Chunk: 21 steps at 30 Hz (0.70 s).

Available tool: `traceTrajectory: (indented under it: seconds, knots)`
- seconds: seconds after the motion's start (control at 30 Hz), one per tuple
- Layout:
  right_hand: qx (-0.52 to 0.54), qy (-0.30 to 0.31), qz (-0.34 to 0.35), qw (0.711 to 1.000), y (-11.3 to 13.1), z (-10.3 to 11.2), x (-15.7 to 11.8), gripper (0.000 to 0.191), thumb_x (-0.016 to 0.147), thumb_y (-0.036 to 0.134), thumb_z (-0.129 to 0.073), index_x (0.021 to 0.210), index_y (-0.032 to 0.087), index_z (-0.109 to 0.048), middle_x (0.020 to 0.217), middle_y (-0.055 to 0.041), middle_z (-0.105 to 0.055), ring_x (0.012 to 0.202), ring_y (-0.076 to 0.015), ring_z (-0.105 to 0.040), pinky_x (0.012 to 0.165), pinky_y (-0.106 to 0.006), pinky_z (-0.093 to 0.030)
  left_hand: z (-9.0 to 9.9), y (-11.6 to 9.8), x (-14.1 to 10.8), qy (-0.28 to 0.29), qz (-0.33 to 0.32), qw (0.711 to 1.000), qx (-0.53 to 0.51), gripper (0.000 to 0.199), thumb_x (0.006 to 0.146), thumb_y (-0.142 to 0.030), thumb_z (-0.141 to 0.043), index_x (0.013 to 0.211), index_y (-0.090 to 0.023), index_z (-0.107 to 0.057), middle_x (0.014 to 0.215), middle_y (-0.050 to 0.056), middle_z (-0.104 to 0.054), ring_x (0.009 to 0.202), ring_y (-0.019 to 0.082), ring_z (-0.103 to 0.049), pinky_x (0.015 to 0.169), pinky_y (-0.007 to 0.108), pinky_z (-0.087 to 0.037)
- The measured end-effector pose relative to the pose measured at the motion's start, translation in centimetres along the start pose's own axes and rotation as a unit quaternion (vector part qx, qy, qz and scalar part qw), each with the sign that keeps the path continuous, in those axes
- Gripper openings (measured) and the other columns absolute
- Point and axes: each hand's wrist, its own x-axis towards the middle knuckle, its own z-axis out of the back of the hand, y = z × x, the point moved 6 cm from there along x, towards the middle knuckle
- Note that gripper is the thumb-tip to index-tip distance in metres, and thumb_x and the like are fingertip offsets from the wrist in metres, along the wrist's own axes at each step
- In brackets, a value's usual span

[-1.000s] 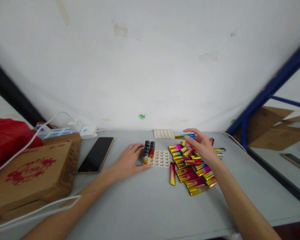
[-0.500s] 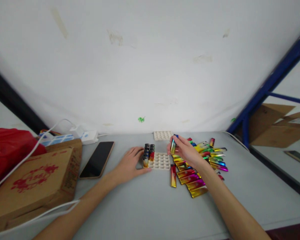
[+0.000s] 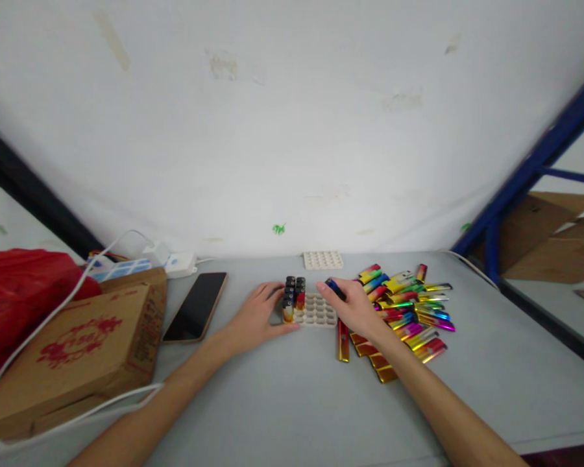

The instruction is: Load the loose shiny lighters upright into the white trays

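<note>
A white tray (image 3: 320, 312) with round holes lies on the grey table (image 3: 292, 389). Several lighters (image 3: 292, 295) with black tops stand upright in its left holes. My left hand (image 3: 255, 316) rests flat against the tray's left side, touching it. My right hand (image 3: 354, 307) hovers over the tray's right edge and grips one lighter (image 3: 335, 288) with a dark blue end. A pile of shiny multicoloured lighters (image 3: 409, 310) lies to the right of that hand. One red and gold lighter (image 3: 342, 341) lies alone just in front of the tray.
A second white tray (image 3: 323, 260) lies by the wall. A black phone (image 3: 197, 306) lies left of my left hand. Further left are a cardboard box (image 3: 73, 350), a red bag (image 3: 14, 285), white cables and a power strip (image 3: 175, 263). A blue frame (image 3: 525, 175) stands at right.
My right hand picked a lighter from the pile and carried it left to the tray's right edge. My left hand stayed on the tray's left side.
</note>
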Motion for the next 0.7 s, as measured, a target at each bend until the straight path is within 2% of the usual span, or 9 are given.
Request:
traceTrajectory:
  seconds: [0.3, 0.43, 0.6, 0.7]
  knots:
    - [-0.062, -0.044, 0.011, 0.997, -0.1, 0.1, -0.4, 0.041, 0.096, 0.045, -0.048, 0.061, 0.024, -0.039, 0.054, 0.0039, -0.041, 0.056, -0.0140, -0.041, 0.058, -0.030, -0.027, -0.1, -0.1, 0.1, 0.006, 0.008, 1.000, 0.009, 0.077, 0.086, -0.067, -0.080, 0.143, -0.019, -0.062, 0.149, 0.018, -0.062, 0.138, 0.037, -0.057, 0.120, 0.054, -0.046]
    - [-0.070, -0.041, 0.024, 0.996, 0.0, -0.3, -0.5, 0.043, 0.100, 0.045, -0.051, 0.064, 0.025, -0.040, 0.055, 0.0032, -0.045, 0.057, -0.0156, -0.043, 0.059, -0.030, -0.027, 0.0, -0.3, 0.1, 0.009, 0.004, 1.000, 0.009, 0.075, 0.087, -0.066, -0.079, 0.142, -0.019, -0.062, 0.149, 0.018, -0.062, 0.137, 0.037, -0.058, 0.120, 0.054, -0.046]
    - [-0.061, 0.005, 0.028, 0.998, 0.7, -0.7, -0.8, 0.035, 0.109, 0.051, -0.048, 0.085, 0.026, -0.051, 0.071, 0.0015, -0.058, 0.069, -0.0197, -0.055, 0.065, -0.031, -0.035, -0.1, -0.2, 0.1, 0.004, 0.001, 1.000, 0.006, 0.074, 0.086, -0.067, -0.079, 0.143, -0.022, -0.063, 0.148, 0.017, -0.063, 0.136, 0.038, -0.058, 0.119, 0.055, -0.047]
    - [-0.067, 0.033, 0.076, 0.994, 1.5, -0.9, -1.0, 0.035, 0.112, 0.049, -0.043, 0.087, 0.026, -0.053, 0.084, -0.0029, -0.063, 0.080, -0.0212, -0.059, 0.072, -0.032, -0.042, -0.2, -0.1, 0.1, 0.003, 0.003, 1.000, 0.010, 0.076, 0.086, -0.067, -0.080, 0.143, -0.020, -0.063, 0.148, 0.018, -0.063, 0.137, 0.038, -0.058, 0.119, 0.054, -0.046]
